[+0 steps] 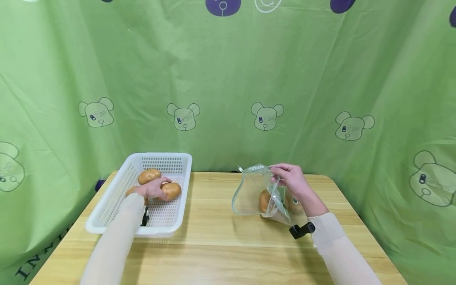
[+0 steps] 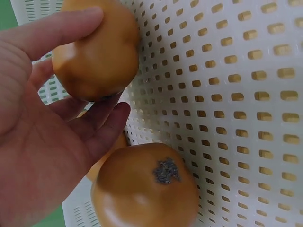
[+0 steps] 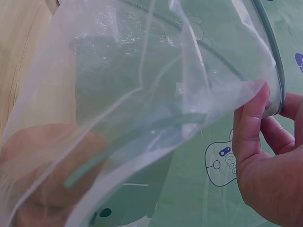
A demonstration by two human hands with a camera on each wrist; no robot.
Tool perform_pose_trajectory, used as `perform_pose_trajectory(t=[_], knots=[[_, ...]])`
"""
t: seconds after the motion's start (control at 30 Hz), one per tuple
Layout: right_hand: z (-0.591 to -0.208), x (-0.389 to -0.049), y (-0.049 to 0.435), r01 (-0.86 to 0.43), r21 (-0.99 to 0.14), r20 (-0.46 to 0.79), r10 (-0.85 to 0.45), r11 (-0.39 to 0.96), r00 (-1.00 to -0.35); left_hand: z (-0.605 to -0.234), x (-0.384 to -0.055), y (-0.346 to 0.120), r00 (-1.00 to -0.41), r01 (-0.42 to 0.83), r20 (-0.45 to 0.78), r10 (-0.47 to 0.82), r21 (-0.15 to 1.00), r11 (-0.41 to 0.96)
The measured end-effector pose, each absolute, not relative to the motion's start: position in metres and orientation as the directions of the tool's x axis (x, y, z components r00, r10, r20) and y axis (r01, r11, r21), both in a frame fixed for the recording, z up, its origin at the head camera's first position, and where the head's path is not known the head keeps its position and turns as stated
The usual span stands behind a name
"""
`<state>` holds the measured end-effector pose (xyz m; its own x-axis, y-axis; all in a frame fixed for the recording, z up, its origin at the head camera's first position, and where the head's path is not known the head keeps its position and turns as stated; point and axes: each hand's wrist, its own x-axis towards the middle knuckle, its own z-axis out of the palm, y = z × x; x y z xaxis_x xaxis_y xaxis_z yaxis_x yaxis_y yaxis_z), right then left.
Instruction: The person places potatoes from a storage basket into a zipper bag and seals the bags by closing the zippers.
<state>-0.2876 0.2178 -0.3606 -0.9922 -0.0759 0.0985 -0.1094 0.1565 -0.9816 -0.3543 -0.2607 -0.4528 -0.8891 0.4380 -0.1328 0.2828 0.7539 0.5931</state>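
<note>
My left hand (image 1: 152,189) reaches down into a white plastic basket (image 1: 189,170). In the left wrist view, its thumb and fingers curl round a smooth orange-brown potato (image 2: 97,54). Another potato (image 2: 147,189), with a dark rough patch, sits below that hand. In the head view, one potato (image 1: 149,175) lies behind the hand, and another is partly hidden under it. My right hand (image 1: 293,180) pinches the top edge of a clear zip bag (image 1: 247,196), whose mouth gapes to the left. Inside the bag a potato (image 1: 264,200) shows, with another brown shape beside it.
Basket and bag both stand on a light wooden table (image 1: 210,229), with the basket at the left and the bag right of centre. A green curtain (image 1: 228,75) printed with bear heads hangs behind and along both sides.
</note>
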Motion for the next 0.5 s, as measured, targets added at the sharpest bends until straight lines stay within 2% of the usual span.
perform_pose_trajectory(t=[0.27,0.5], knots=[[-0.357,-0.286,0.216,-0.104,-0.984,0.092,-0.087,0.145,-0.992,-0.445,-0.346,-0.258,-0.895,0.107,-0.261,0.362,0.663,0.741],[-0.355,-0.283,0.215,-0.097,-0.985,0.084,-0.093,0.146,-0.992,-0.437,-0.342,-0.263,-0.908,0.181,-0.154,0.390,0.695,0.696]])
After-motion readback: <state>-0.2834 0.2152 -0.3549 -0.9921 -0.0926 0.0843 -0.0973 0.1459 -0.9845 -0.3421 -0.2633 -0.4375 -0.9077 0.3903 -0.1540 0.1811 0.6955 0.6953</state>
